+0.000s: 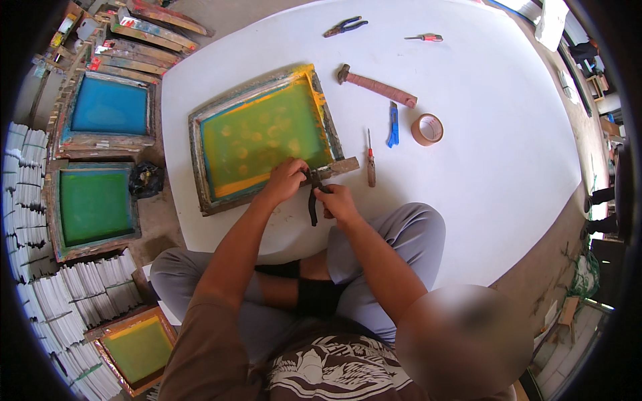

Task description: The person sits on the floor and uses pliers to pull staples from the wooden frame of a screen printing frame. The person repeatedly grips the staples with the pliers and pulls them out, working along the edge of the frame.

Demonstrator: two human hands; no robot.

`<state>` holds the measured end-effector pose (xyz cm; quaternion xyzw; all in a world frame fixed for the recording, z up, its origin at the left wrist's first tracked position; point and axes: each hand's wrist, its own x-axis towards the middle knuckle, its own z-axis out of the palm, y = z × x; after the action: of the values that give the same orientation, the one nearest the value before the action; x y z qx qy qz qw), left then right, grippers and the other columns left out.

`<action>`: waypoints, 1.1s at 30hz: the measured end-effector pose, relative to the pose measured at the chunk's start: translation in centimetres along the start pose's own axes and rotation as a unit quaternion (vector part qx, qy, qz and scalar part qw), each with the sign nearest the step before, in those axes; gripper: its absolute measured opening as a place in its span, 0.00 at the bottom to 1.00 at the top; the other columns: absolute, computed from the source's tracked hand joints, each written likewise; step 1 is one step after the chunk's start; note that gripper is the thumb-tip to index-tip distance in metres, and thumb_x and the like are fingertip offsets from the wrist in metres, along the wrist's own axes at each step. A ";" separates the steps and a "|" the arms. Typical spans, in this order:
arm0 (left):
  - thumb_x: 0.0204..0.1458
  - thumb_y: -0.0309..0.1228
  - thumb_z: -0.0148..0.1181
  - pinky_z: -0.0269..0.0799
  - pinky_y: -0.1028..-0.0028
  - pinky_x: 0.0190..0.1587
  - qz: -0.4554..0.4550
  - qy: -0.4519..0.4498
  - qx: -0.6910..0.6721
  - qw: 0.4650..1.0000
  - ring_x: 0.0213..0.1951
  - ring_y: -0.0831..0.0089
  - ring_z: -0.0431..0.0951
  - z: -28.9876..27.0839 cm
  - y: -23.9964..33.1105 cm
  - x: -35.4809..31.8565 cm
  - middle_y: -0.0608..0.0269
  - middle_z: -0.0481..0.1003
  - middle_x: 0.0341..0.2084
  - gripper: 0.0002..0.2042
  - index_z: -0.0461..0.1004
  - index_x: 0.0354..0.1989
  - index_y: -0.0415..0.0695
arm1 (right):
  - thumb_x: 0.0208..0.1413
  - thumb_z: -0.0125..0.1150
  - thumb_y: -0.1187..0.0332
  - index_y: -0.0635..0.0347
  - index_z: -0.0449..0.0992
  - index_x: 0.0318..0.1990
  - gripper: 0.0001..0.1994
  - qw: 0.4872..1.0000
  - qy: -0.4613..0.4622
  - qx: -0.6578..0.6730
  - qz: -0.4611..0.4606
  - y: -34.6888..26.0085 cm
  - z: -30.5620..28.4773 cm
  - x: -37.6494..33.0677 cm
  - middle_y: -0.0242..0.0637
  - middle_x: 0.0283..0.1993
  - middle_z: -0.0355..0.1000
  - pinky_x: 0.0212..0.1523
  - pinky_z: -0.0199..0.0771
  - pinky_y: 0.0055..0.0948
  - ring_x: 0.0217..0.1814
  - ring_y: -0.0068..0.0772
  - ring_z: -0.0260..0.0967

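Observation:
A wooden screen-printing frame [198, 164] with yellow-green mesh lies tilted on the white surface in front of me. At its near right corner, my right hand [340, 203] is closed around black-handled pliers [313, 204], whose jaws are at the frame's wooden edge. My left hand [287, 180] rests over the near side of the frame, just left of the pliers' head. Its fingers are pinched together, and what they hold there is too small to make out. A wooden strip end [344, 166] sticks out to the right from that corner.
Right of the frame lie a screwdriver [370, 160], a blue cutter knife [393, 125], a tape roll [426, 129] and a hammer [381, 87]. Farther off are other pliers [346, 26] and a second screwdriver [425, 38]. More frames [110, 105] and paper stacks [87, 294] stand left.

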<state>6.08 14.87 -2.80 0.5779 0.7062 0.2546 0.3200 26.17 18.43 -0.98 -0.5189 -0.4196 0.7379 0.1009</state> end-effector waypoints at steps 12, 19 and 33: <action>0.51 0.35 0.64 0.61 0.54 0.61 0.035 0.067 0.068 0.995 0.56 0.57 0.73 -1.7 -0.4 -3.9 0.58 0.78 0.49 0.18 0.78 0.52 0.49 | 0.62 0.64 0.56 0.54 0.72 0.33 0.13 1.000 -0.004 -0.014 0.023 -0.2 0.1 0.7 0.25 0.22 0.60 0.22 0.67 0.30 0.20 0.20 0.58; 0.53 0.38 0.64 0.59 0.51 0.64 0.046 0.130 0.153 0.979 0.60 0.53 0.69 -1.3 1.0 -7.7 0.55 0.74 0.54 0.21 0.76 0.56 0.49 | 0.63 0.63 0.56 0.51 0.68 0.33 0.14 0.998 -0.018 -0.052 0.038 -1.3 0.3 1.0 0.23 0.22 0.55 0.19 0.50 0.27 0.18 0.18 0.49; 0.55 0.39 0.64 0.55 0.50 0.68 0.022 0.100 0.149 0.984 0.64 0.48 0.65 -0.4 0.9 -7.3 0.50 0.70 0.60 0.23 0.73 0.60 0.50 | 0.64 0.61 0.51 0.51 0.68 0.34 0.15 0.996 -0.051 -0.064 0.041 -1.5 0.3 1.7 0.23 0.21 0.55 0.17 0.45 0.27 0.17 0.18 0.49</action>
<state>7.29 7.86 -0.69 0.6064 0.7515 0.2103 0.1524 24.74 20.21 -1.05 -0.5030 -0.4489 0.7384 0.0155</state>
